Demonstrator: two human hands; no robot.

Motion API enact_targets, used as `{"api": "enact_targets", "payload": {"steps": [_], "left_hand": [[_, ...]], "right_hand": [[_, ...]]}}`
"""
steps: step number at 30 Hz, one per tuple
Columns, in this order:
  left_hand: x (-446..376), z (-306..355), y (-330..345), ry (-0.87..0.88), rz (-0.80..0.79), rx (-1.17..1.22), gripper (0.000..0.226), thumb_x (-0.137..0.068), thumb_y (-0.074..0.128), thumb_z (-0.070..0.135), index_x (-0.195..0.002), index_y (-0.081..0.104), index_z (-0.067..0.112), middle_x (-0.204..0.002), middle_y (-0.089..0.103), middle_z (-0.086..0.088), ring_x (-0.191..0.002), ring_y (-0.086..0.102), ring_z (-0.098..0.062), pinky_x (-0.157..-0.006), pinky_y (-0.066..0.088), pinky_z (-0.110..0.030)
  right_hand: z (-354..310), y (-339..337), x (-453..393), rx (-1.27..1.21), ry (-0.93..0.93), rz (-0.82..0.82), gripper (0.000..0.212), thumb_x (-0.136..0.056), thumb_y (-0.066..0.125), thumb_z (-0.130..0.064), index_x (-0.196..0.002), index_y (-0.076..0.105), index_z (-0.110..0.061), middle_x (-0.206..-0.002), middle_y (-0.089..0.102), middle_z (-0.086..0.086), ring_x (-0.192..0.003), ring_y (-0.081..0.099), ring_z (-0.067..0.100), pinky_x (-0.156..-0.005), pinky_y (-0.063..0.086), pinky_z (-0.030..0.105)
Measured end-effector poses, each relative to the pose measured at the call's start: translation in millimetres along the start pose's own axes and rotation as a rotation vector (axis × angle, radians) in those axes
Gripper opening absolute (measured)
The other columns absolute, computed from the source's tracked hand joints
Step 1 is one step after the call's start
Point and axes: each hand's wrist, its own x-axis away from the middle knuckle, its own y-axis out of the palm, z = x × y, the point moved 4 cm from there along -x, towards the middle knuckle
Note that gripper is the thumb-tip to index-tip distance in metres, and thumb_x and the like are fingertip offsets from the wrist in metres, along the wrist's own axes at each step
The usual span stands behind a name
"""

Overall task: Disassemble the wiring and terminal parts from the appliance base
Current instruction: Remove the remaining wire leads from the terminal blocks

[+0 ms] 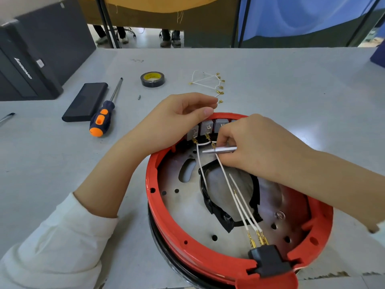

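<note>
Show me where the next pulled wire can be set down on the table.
Bare table lies right of the wire pile, out to the far edge. Another patch sits between the tape and the base, behind the left hand. It is crowded left, around the screwdriver and black block.

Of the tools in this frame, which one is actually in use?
The slim silver tool, pinched in the right hand over the red appliance base. The orange-and-navy screwdriver lies untouched on the table, left of the left hand.
</note>
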Motion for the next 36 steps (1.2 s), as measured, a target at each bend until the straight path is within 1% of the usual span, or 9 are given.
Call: {"api": "enact_targets", "payload": {"steps": [3, 7, 12, 17, 21, 24, 28, 33, 36], "left_hand": [[4, 11, -2, 0.071, 0.027, 0.114, 0.023, -0.094, 0.055, 0.01, -0.116, 0.063, 0.014, -0.111, 0.069, 0.006, -0.105, 0.062, 0.003, -0.089, 0.045, -0.01], [5, 24, -1, 0.14, 0.006, 0.166, 0.019, -0.09, 0.059, 0.01, -0.106, 0.067, 0.016, -0.096, 0.073, 0.014, -0.096, 0.066, 0.002, -0.081, 0.046, -0.008], [7, 27, -2, 0.169, 0.049, 0.31, 0.017, -0.076, 0.067, 0.021, -0.093, 0.07, 0.022, -0.09, 0.075, 0.01, -0.091, 0.07, -0.005, -0.078, 0.05, -0.012], [8, 26, -6, 0.17, 0.131, 0.357, 0.019, -0.073, 0.07, 0.018, -0.092, 0.071, 0.015, -0.094, 0.075, 0.004, -0.095, 0.07, -0.012, -0.082, 0.052, -0.017], [8, 25, -12, 0.149, 0.241, 0.302, 0.018, -0.075, 0.072, 0.013, -0.091, 0.071, 0.006, -0.094, 0.075, -0.001, -0.091, 0.071, -0.014, -0.082, 0.054, -0.021], [9, 25, -15, 0.129, 0.271, 0.205, 0.011, -0.076, 0.074, 0.008, -0.087, 0.072, 0.012, -0.082, 0.075, 0.005, -0.072, 0.071, -0.009, -0.072, 0.053, -0.015], [10, 26, -14, 0.134, 0.258, 0.063, 0.014, -0.077, 0.075, 0.014, -0.087, 0.074, 0.023, -0.078, 0.073, 0.017, -0.074, 0.067, 0.002, -0.073, 0.05, -0.01], [9, 24, -14, 0.11, 0.23, 0.027, 0.012, -0.076, 0.075, 0.018, -0.087, 0.074, 0.024, -0.087, 0.073, 0.015, -0.084, 0.067, -0.001, -0.076, 0.048, -0.01], [9, 23, -15, 0.107, 0.24, 0.016, 0.012, -0.076, 0.075, 0.018, -0.086, 0.074, 0.025, -0.085, 0.073, 0.017, -0.082, 0.067, 0.0, -0.073, 0.047, -0.009]], "right_hand": [[17, -14, -1, -0.298, 0.097, 0.137, 0.004, -0.074, 0.067, -0.026, -0.072, 0.063, -0.025, -0.052, 0.058, -0.006, -0.052, 0.05, 0.007, -0.054, 0.039, 0.019], [25, -24, 0, -0.696, 0.152, 0.314, 0.011, -0.083, 0.066, -0.029, -0.074, 0.065, -0.022, -0.051, 0.06, -0.001, -0.041, 0.042, 0.004, -0.043, 0.031, 0.015], [17, -21, -5, -0.892, 0.153, 0.292, 0.014, -0.087, 0.065, -0.027, -0.078, 0.068, -0.017, -0.047, 0.051, -0.008, -0.04, 0.038, 0.001, -0.042, 0.029, 0.01], [17, -21, -7, -1.046, 0.149, 0.201, 0.01, -0.09, 0.062, -0.021, -0.089, 0.069, -0.013, -0.043, 0.046, -0.015, -0.035, 0.04, 0.001, -0.039, 0.027, 0.006], [20, -18, -4, -0.917, 0.151, 0.136, 0.009, -0.089, 0.059, -0.033, -0.095, 0.059, -0.026, -0.051, 0.052, -0.012, -0.041, 0.041, 0.001, -0.044, 0.033, 0.012], [23, -20, 1, -0.673, 0.135, 0.151, 0.006, -0.092, 0.051, -0.037, -0.091, 0.05, -0.031, -0.062, 0.061, -0.017, -0.051, 0.049, 0.001, -0.058, 0.036, 0.025], [24, -29, 5, -0.474, 0.091, 0.183, 0.006, -0.091, 0.05, -0.04, -0.093, 0.052, -0.034, -0.069, 0.063, -0.015, -0.059, 0.052, 0.003, -0.059, 0.038, 0.032], [25, -35, 5, -0.463, 0.083, 0.222, 0.007, -0.086, 0.057, -0.041, -0.09, 0.061, -0.036, -0.073, 0.066, -0.017, -0.069, 0.059, 0.004, -0.07, 0.05, 0.036], [26, -37, 6, -0.512, 0.054, 0.257, 0.006, -0.085, 0.061, -0.04, -0.089, 0.065, -0.036, -0.072, 0.067, -0.013, -0.068, 0.06, 0.006, -0.066, 0.049, 0.031]]}}
